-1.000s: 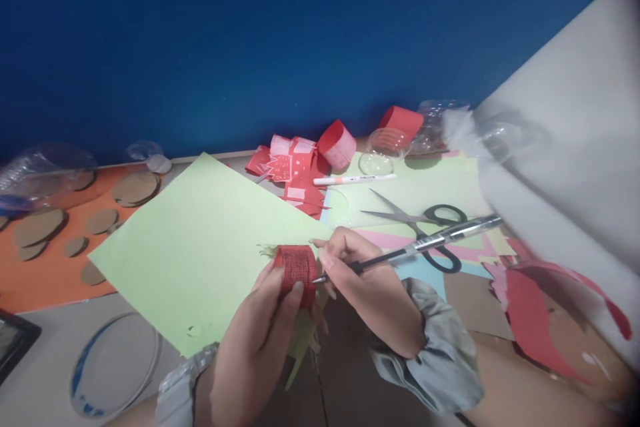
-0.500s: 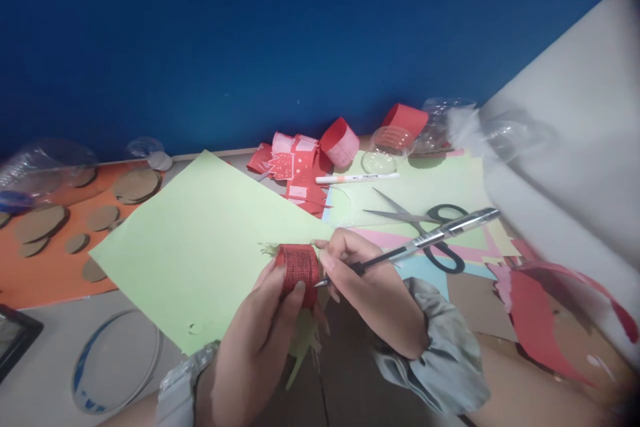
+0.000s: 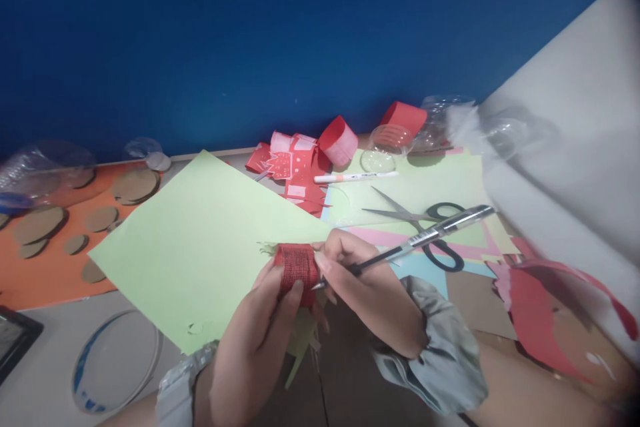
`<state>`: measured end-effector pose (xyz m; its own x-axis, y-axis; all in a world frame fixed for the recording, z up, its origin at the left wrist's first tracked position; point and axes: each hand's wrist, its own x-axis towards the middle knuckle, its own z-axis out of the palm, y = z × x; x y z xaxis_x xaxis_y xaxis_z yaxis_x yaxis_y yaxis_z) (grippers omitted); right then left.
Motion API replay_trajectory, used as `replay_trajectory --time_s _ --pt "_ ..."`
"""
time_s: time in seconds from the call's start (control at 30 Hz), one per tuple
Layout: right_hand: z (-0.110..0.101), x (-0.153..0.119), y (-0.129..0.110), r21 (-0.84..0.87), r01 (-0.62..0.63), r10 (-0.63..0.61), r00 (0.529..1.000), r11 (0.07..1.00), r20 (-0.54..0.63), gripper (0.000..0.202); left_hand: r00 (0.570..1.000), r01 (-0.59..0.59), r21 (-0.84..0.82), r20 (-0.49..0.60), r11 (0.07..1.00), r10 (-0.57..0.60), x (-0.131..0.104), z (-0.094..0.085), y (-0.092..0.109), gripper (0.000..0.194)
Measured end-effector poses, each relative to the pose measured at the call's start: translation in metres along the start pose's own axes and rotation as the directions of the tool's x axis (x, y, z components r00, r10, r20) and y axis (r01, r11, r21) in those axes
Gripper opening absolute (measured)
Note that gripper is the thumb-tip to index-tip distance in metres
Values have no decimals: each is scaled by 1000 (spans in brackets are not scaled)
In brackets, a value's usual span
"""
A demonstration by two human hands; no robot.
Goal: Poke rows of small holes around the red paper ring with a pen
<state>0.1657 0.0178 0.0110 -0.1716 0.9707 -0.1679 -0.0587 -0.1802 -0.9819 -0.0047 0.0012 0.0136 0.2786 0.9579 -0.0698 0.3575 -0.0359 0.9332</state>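
Note:
A red paper roll (image 3: 299, 267), its side covered with a dark drawn grid, is gripped by my left hand (image 3: 260, 330) from the left. My right hand (image 3: 363, 287) holds a clear-barrelled black pen (image 3: 425, 240), its tip close to the roll's right side; I cannot tell whether it touches. Some fingers of this hand also steady the roll's right edge. Strips of green paper (image 3: 295, 360) hang below the roll, and a cut green fringe (image 3: 267, 248) shows behind its top. A large light green sheet (image 3: 195, 233) lies behind my left hand.
Black-handled scissors (image 3: 420, 217) lie open on coloured paper at right. A white marker (image 3: 355, 177), red paper cutouts (image 3: 300, 167) and clear plastic cups (image 3: 393, 140) stand farther back. Cardboard discs (image 3: 135, 185) rest on orange paper (image 3: 55, 280) at left, near a clear ring (image 3: 117, 360).
The pen tip has shifted very slightly down and left beside the red roll. My left hand keeps its hold, and the view has barely moved.

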Motion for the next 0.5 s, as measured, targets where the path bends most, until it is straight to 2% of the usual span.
replay_trajectory --time_s 0.1,0.27,0.4,0.5 --pt "0 -2 2 14 11 -11 1000 1000 19 34 1000 11 10 -1 1000 -11 -1 0 -1 28" --pt "1 2 1 -15 5 -6 995 1000 -97 31 999 41 1 0 999 -41 -1 -1 1 28" --pt "1 3 -3 -24 8 -11 992 1000 -123 31 998 61 -16 29 998 -60 0 -2 0 29" --pt "2 3 -3 16 38 -35 990 999 -133 33 999 34 17 -4 999 -34 -1 -3 -3 31"
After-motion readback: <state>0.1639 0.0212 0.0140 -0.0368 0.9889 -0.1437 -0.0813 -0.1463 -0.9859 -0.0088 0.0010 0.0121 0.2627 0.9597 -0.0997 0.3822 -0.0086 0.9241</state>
